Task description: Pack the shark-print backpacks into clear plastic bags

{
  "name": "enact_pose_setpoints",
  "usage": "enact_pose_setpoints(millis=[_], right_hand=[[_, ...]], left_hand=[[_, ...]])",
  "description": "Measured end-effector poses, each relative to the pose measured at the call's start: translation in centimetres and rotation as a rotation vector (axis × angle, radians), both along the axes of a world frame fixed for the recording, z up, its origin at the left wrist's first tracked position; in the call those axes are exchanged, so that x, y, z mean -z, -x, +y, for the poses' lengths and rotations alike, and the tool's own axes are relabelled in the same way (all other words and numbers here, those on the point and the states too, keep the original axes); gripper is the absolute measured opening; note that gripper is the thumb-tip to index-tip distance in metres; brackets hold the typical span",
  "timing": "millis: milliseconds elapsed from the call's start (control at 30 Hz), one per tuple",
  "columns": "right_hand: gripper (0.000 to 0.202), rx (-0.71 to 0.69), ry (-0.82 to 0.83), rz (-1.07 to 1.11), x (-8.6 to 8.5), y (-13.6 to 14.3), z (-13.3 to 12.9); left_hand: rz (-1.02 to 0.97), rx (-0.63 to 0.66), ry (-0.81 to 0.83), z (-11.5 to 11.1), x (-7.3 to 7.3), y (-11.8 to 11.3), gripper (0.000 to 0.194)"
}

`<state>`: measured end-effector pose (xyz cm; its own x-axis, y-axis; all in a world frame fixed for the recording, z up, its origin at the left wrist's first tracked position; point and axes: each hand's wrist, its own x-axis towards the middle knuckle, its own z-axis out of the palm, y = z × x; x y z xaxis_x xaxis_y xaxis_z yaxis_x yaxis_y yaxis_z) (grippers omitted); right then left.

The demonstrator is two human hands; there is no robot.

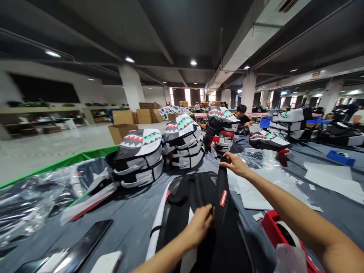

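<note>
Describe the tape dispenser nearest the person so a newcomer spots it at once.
On the gray-covered table, find the black back of the backpack lying under the two hands. To its right, just below the right forearm in the picture, sits the dispenser. Its red body sets it apart from the blue dispenser farther back.

A glossy black flat slab and a white object with rounded corners lie near each other at the lower left. At the lower right is a red plastic tape dispenser; a blue plastic one sits farther off. Beyond are open brown cardboard boxes, a thick white pillar and a dark-haired person in black.
</note>
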<state>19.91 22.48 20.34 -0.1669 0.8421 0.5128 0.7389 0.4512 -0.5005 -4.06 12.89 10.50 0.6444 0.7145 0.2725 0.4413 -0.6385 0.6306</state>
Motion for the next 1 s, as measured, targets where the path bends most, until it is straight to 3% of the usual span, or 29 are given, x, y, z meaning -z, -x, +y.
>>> enact_pose_setpoints(millis=[67,133,233,300,367,433,467,533,633,700,833,900,1000], right_hand=[[0.034,-0.056,0.050,-0.069,2.6,1.5,2.4],[0.032,-0.097,0.082,-0.103,5.3,3.3,4.2],[0.036,-0.111,0.090,-0.116,8.6,5.3,6.1],[0.051,-0.099,0.125,-0.158,10.0,6.1,6.8],[0.067,-0.058,0.179,-0.227,11.1,6.7,7.1],[0.069,-0.010,0.178,-0.272,11.9,7.1,6.9],[0.066,0.003,0.142,-0.269,12.3,7.2,6.7],[0.057,0.002,0.030,-0.218,13.2,7.1,6.0],[0.047,-0.015,-0.145,-0.118,14.7,6.7,4.7],[0.046,-0.023,-0.239,-0.103,15.8,6.5,3.5],[0.050,-0.052,-0.262,-0.200,17.4,6.3,-0.1],[0.048,-0.079,-0.199,-0.255,17.8,6.0,-2.2],[0.043,-0.110,-0.078,-0.314,17.7,5.4,-4.4]], left_hand=[[-0.130,0.069,0.279,-3.2,2.2,0.9,0.033],[-0.088,0.109,0.419,-5.0,3.3,1.7,0.032],[0.181,0.124,0.410,-4.6,2.1,3.8,0.026],[0.265,0.039,0.336,-2.5,-0.3,5.6,0.033],[0.245,-0.153,0.165,1.1,-2.8,7.3,0.046],[0.190,-0.390,-0.084,5.8,-4.0,8.4,0.055],[0.209,-0.495,-0.132,8.2,-4.0,8.7,0.071],[0.264,-0.567,-0.086,12.3,-2.5,8.8,0.087],[0.175,-0.465,-0.101,15.0,1.6,8.2,0.080],[0.052,-0.443,-0.207,14.4,4.5,7.9,0.072],[-0.059,-0.511,-0.398,10.3,8.8,8.3,0.053],[-0.027,-0.485,-0.446,8.2,9.8,8.9,0.048],[0.105,-0.375,-0.425,6.6,9.9,9.4,0.048]])
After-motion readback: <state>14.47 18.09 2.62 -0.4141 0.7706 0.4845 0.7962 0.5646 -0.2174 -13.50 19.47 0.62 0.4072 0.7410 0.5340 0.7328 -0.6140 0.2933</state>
